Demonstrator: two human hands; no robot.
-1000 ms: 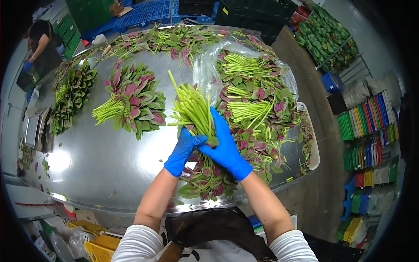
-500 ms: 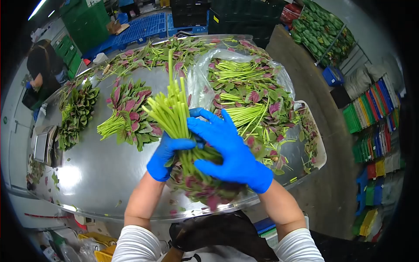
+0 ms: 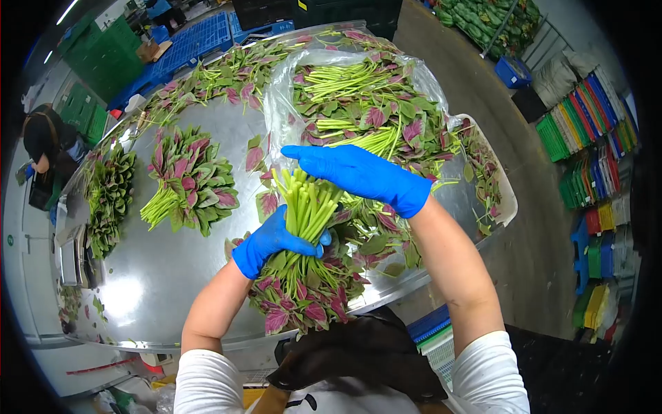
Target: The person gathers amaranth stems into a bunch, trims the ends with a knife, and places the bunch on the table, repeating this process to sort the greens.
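My left hand (image 3: 271, 241), in a blue glove, grips a bunch of red-green amaranth (image 3: 303, 276) around its stems, cut ends pointing away from me and leaves hanging over the near table edge. My right hand (image 3: 358, 174), also blue-gloved, lies flat with fingers stretched across the cut stem ends (image 3: 308, 195), touching their tips. Right behind it, a clear plastic bag (image 3: 289, 103) holds a big pile of loose amaranth (image 3: 365, 110).
The round steel table (image 3: 152, 276) carries a tied bunch (image 3: 189, 183), another bunch (image 3: 107, 196) at the left, and a row of greens (image 3: 214, 76) along the far rim. A person (image 3: 45, 148) works at far left. Coloured crates (image 3: 593, 172) are stacked at right.
My left hand has lowered the bunch toward the table edge. My right hand has let go of the bunch's side and now lies flat over the stem ends.
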